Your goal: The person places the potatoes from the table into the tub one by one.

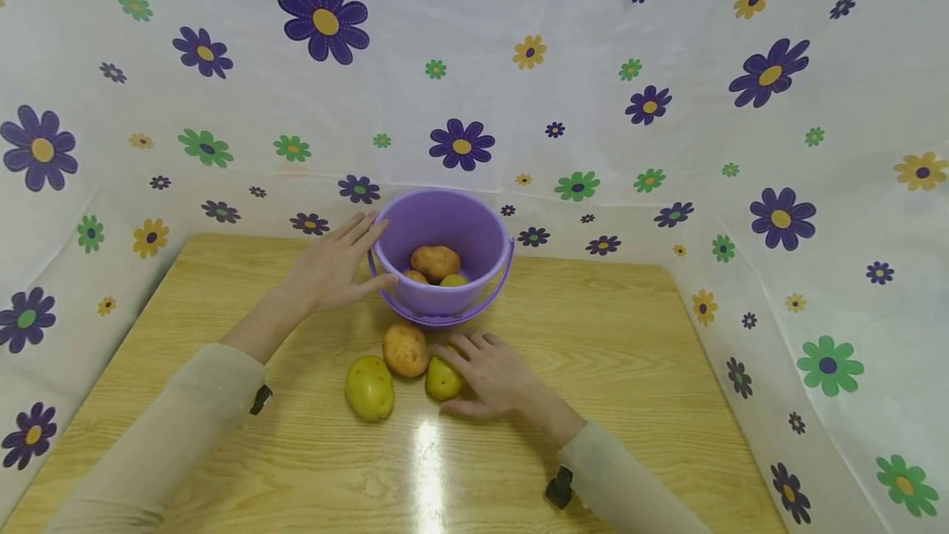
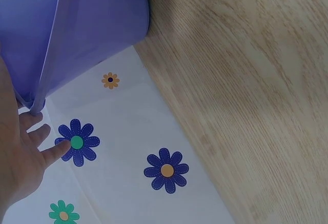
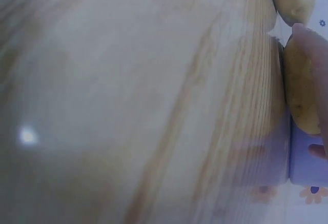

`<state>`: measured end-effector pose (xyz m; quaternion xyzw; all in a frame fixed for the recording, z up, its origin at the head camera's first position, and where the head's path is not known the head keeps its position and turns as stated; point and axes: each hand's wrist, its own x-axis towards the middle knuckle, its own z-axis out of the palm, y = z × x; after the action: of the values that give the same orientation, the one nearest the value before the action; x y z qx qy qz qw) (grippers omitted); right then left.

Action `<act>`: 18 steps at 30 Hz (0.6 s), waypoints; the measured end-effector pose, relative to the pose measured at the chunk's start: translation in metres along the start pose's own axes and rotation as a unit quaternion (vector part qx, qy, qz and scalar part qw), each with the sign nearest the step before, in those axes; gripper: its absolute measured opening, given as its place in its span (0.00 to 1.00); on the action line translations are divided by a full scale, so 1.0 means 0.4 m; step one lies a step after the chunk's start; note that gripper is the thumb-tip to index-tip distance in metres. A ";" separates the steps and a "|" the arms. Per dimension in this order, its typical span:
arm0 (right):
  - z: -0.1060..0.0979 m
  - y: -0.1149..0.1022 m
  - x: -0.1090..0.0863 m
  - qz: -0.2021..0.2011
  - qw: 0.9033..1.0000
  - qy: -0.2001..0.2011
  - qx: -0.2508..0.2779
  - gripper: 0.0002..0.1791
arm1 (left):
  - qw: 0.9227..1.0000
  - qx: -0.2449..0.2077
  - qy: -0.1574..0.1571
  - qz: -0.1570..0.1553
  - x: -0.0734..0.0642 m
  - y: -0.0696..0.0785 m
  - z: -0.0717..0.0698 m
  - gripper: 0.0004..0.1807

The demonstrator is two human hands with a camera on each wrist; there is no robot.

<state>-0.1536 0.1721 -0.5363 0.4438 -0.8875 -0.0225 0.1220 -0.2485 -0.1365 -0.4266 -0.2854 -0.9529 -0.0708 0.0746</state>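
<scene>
A purple bucket (image 1: 437,301) stands near the table's back edge, with several potatoes inside, one brown potato (image 1: 435,262) on top. My left hand (image 1: 329,266) rests at the bucket's left rim, fingers straight and thumb over the front rim; in the left wrist view its fingers spread beside the handle (image 2: 50,60). In front of the bucket, my right hand (image 1: 493,377) holds a yellow-green potato (image 1: 442,381) between fingers and thumb, low over the table. Just left of it lie a brown potato (image 1: 405,351) and a larger yellow-green potato (image 1: 369,388).
The wooden table (image 1: 296,468) reflects a bright strip of light at its front middle. Behind and on both sides hangs a white flower-print sheet (image 1: 474,89), close behind the bucket.
</scene>
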 end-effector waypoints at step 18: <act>0.000 -0.005 0.003 -0.001 1.000 0.010 0.000 0.47 | 1.000 -0.011 0.007 0.000 -0.002 -0.002 0.002 0.52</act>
<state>-0.1529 0.1700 -0.5364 0.4446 -0.8859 -0.0186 0.1308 -0.2483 -0.1373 -0.4275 -0.2861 -0.9514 -0.0829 0.0778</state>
